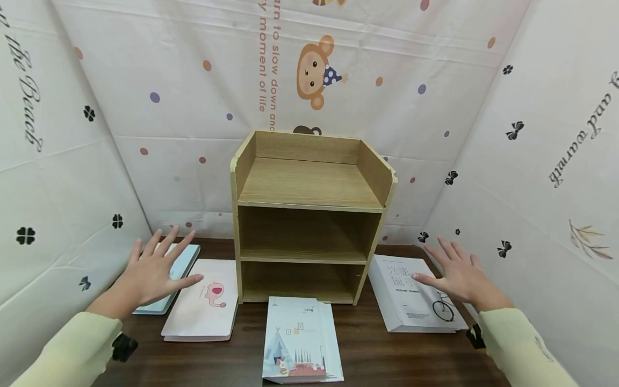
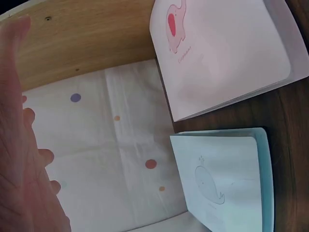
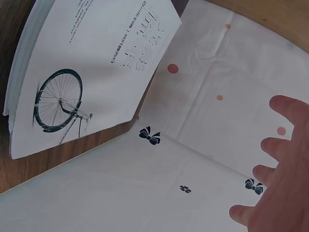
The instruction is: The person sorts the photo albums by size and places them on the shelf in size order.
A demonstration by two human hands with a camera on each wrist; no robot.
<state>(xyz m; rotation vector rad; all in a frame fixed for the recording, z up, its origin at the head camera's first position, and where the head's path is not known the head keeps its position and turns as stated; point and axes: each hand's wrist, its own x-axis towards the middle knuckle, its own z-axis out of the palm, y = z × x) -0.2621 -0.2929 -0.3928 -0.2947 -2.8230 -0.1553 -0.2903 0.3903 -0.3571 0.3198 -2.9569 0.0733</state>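
Observation:
My left hand (image 1: 152,271) hovers with spread fingers over a light blue notebook (image 2: 215,181) with a whale drawing and a white notebook (image 1: 205,306) with a pink elephant. On the other side, my right hand (image 1: 461,277) is spread above a thick white book (image 1: 403,301) with a bicycle on its cover. Neither hand holds anything. Between them stands a small wooden shelf (image 1: 309,262) with an open top tray and two compartments below. In front of it lies a pale blue book (image 1: 295,344) with a tent picture, on top of another light-coloured one.
Everything stands on a dark brown wooden table (image 1: 203,363). White printed cloth (image 1: 184,118) with dots and a monkey hangs behind the shelf, and similar cloth walls close in on the left and right. A dark wrist strap (image 1: 124,347) shows at the left cuff.

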